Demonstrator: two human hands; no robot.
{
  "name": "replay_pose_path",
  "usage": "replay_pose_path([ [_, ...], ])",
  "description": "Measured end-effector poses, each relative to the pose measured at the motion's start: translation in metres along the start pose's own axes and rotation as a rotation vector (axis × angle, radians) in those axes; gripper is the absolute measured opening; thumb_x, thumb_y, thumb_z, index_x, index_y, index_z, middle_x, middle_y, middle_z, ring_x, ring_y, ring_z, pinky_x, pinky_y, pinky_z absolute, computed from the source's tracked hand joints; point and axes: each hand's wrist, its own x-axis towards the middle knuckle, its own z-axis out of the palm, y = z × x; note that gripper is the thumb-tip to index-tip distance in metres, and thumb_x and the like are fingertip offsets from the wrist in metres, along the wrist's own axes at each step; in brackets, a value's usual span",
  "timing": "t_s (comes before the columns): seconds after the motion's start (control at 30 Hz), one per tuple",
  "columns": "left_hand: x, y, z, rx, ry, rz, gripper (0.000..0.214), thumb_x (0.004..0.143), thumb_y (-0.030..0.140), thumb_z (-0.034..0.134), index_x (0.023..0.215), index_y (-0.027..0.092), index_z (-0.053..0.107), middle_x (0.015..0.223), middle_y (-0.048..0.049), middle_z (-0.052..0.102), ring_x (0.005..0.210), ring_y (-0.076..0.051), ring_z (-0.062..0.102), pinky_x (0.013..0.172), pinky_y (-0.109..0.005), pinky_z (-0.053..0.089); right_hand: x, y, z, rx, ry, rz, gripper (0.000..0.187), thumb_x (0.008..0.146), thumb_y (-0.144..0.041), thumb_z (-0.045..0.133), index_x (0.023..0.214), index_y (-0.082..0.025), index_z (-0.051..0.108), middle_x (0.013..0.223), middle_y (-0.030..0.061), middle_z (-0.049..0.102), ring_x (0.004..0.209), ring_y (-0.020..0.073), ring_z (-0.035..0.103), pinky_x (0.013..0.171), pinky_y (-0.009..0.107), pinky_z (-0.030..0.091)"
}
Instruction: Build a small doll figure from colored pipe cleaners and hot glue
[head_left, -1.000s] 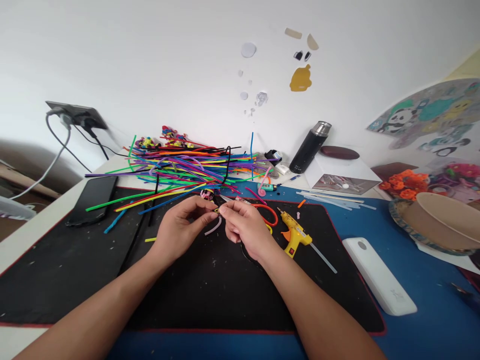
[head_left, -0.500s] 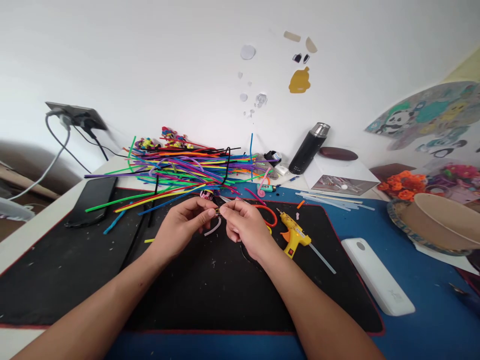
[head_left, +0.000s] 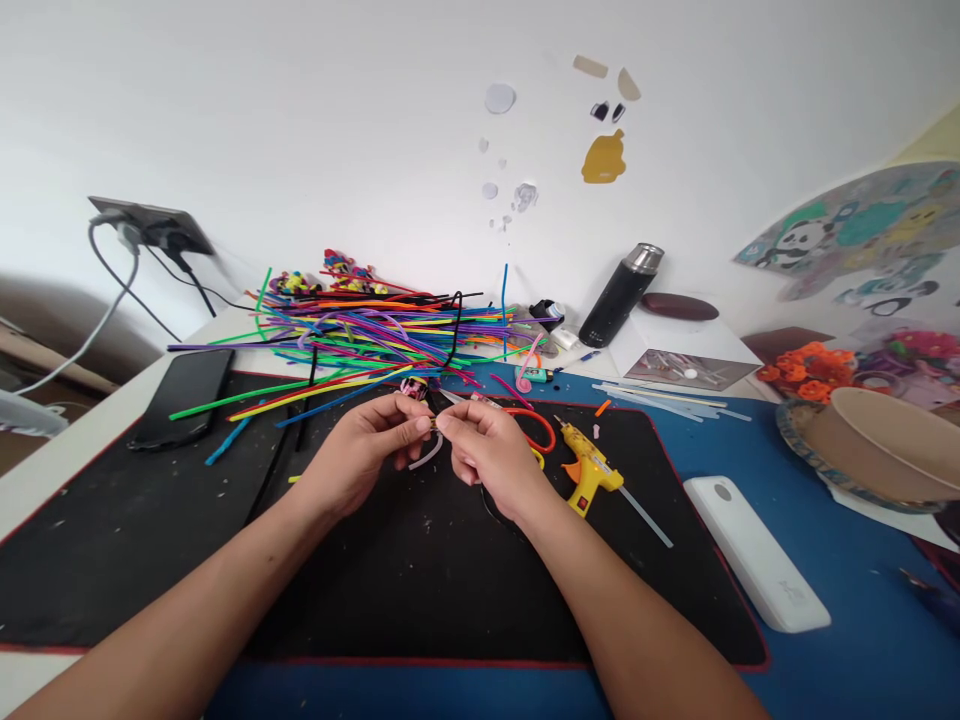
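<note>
My left hand and my right hand meet over the middle of the black mat. Both pinch a small piece of pipe cleaner between thumb and fingertips; a short pale lilac end curls down between them, with a bit of yellow at the pinch. Just behind the hands lies a small pink and black pipe-cleaner figure. A big heap of coloured pipe cleaners lies further back against the wall.
A yellow glue gun and an orange loop lie right of my hands. A black phone lies at the left, a white power bank at the right. A black flask, glue sticks and a woven tray stand behind.
Both hands stay pinched on the small piece with only slight finger movement. The view shifted a little.
</note>
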Motion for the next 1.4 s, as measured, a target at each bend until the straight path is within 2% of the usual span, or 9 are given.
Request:
replay_pose_path([
  [0.23,0.0001,0.0007,0.0002,-0.131,-0.019,-0.104,0.038,0.063,0.04,0.102,0.078,0.016,0.076,0.067,-0.0006,0.067,0.055,-0.01,0.055,0.044,-0.018,0.037,0.0002,0.0017,-0.0001,-0.001,-0.006,-0.005,0.032,0.084,-0.05,0.077,0.086,-0.019,0.065,0.053,-0.0095,0.051,0.038,0.0067,0.042,0.04,0.022,0.026],
  [0.47,0.0008,0.0009,-0.0021,-0.152,-0.046,-0.112,0.043,0.065,0.044,0.101,0.089,0.015,0.08,0.077,-0.0035,0.072,0.056,-0.01,0.057,0.044,-0.018,0.04,0.0014,-0.0001,-0.0006,0.029,0.006,-0.018,0.033,0.083,-0.05,0.077,0.085,-0.019,0.064,0.051,-0.0102,0.049,0.037,0.0068,0.041,0.038,0.023,0.025],
  [0.7,0.0021,-0.0004,-0.0062,-0.117,-0.052,-0.13,0.037,0.069,0.043,0.099,0.076,0.015,0.074,0.075,-0.003,0.071,0.059,-0.01,0.059,0.046,-0.017,0.04,0.0001,-0.0019,-0.0005,-0.011,0.022,-0.042,0.03,0.085,-0.047,0.074,0.086,-0.019,0.064,0.052,-0.0098,0.051,0.037,0.0064,0.042,0.039,0.022,0.026],
  [1.4,0.0002,0.0016,-0.0048,0.025,-0.063,-0.036,0.037,0.07,0.048,0.097,0.077,0.018,0.075,0.073,-0.0016,0.07,0.06,-0.012,0.058,0.049,-0.02,0.042,-0.0001,-0.0001,-0.0013,-0.063,-0.001,-0.046,0.028,0.087,-0.046,0.074,0.086,-0.02,0.064,0.054,-0.0095,0.052,0.037,0.0066,0.043,0.039,0.022,0.027],
])
